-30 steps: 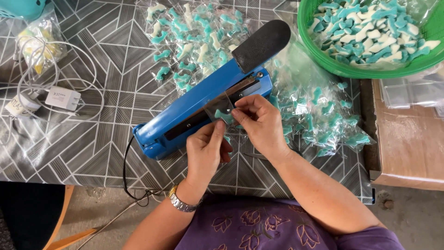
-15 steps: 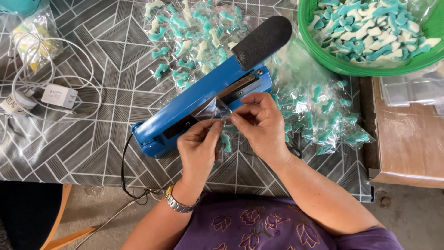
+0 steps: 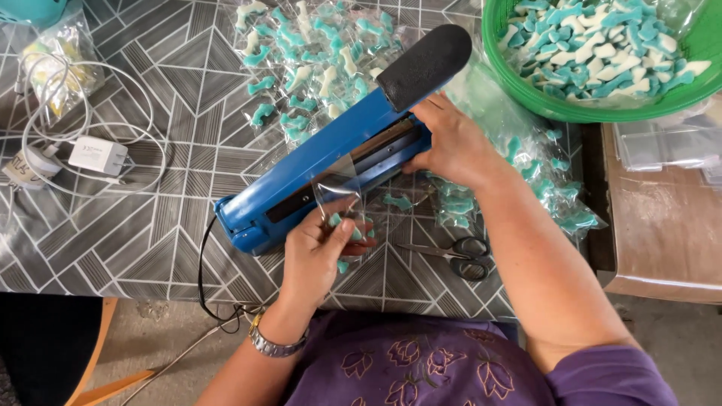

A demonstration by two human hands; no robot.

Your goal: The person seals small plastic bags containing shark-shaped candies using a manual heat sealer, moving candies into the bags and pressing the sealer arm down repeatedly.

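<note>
A blue heat sealer (image 3: 316, 169) lies slantwise on the patterned table, its black padded handle (image 3: 425, 64) pointing to the upper right. My left hand (image 3: 323, 252) holds a small clear bag of teal and white candies (image 3: 342, 207), with the bag's top edge laid in the sealer's jaw. My right hand (image 3: 451, 146) rests on the sealer's arm just below the black handle. A metal watch sits on my left wrist.
Sealed candy bags lie in a pile behind the sealer (image 3: 316, 56) and another at its right (image 3: 526, 177). A green bowl (image 3: 556, 109) of loose candies stands top right. Scissors (image 3: 455, 256) lie near the front edge. A white charger and cable (image 3: 98, 154) lie at left.
My right hand let go of the bag and moved up right onto the sealer's arm. My left hand now holds the bag alone in the jaw.
</note>
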